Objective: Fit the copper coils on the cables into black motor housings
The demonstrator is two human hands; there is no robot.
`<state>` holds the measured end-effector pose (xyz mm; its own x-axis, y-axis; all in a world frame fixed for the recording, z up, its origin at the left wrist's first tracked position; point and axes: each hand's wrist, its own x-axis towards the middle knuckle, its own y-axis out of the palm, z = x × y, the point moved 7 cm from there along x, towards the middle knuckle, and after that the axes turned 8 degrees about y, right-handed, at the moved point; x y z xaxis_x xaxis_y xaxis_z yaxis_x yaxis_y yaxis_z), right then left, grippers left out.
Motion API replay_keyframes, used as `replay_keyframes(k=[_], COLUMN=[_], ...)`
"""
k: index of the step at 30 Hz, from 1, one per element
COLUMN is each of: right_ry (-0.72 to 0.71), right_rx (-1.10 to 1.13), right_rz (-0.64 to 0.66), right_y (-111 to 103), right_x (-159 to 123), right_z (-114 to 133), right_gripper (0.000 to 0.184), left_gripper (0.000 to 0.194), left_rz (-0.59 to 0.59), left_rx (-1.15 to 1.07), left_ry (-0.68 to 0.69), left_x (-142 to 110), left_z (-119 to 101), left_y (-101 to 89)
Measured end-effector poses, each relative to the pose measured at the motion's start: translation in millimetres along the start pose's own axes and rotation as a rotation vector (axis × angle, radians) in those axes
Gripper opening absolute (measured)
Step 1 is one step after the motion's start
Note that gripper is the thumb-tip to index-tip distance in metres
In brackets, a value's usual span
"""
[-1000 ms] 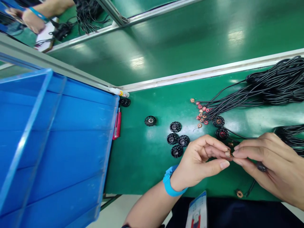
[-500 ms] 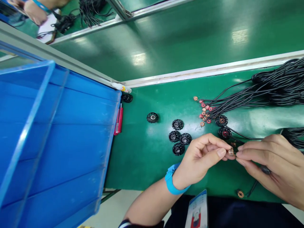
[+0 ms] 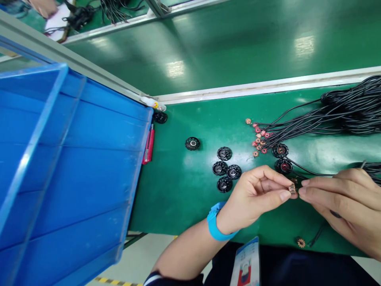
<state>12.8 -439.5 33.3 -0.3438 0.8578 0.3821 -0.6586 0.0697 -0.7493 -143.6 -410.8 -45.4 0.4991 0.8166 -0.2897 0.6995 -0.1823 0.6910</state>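
Between thumb and forefinger, my left hand [image 3: 253,200] pinches a small coppery wound core [image 3: 292,189]. My right hand [image 3: 348,198] meets it from the right, fingertips pressed together at the core's edge; what they hold is hidden. Just beyond the hands are two black ribbed housings with coppery centres, a farther one [image 3: 280,150] and a nearer one [image 3: 283,165] with a black cable running from it. Left of my left hand sits a cluster of several black round housings [image 3: 224,153]. Another coppery wound core [image 3: 301,242] lies near the front edge.
Black cables [image 3: 351,105] with small red and coppery cores [image 3: 258,135] at their ends lie at the right back. A large blue bin [image 3: 89,171] stands at left, beside a red-handled tool [image 3: 150,145] and a white bottle [image 3: 151,103]. A lone black housing [image 3: 192,143] sits mid-table.
The view has shifted slightly. Both hands keep their grip around the coppery core, with only small finger movement. The other person's arm at the top left has mostly gone out of view.
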Motion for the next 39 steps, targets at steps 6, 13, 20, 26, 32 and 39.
replay_keyframes(k=[6, 13, 20, 26, 32, 39], right_ry=[0.039, 0.093, 0.12, 0.087, 0.062, -0.001], right_rx=[0.011, 0.036, 0.048, 0.038, 0.066, -0.096], right_rz=[-0.004, 0.005, -0.023, -0.07, -0.06, -0.101], right_y=[0.8, 4.9, 7.1, 4.1, -1.7, 6.7], right_x=[5.1, 3.8, 10.8, 7.9, 1.2, -0.8], right_z=[-1.2, -3.5, -1.2, 2.0, 0.2, 5.8], right_gripper=[0.022, 0.019, 0.025, 0.056, 0.056, 0.028], left_gripper=[0.02, 0.024, 0.025, 0.027, 0.031, 0.026], left_rz=[-0.003, 0.001, -0.007, -0.034, -0.055, -0.058], left_rx=[-0.034, -0.047, -0.004, 0.052, 0.084, 0.159], left_ry=[-0.041, -0.073, -0.064, -0.051, -0.058, -0.008], left_x=[-0.7, -2.1, 0.0, 0.5, -0.7, -3.3], left_z=[2.3, 3.1, 1.1, -1.0, 0.5, -0.9], left_y=[1.3, 2.9, 3.2, 4.1, 1.6, 3.5])
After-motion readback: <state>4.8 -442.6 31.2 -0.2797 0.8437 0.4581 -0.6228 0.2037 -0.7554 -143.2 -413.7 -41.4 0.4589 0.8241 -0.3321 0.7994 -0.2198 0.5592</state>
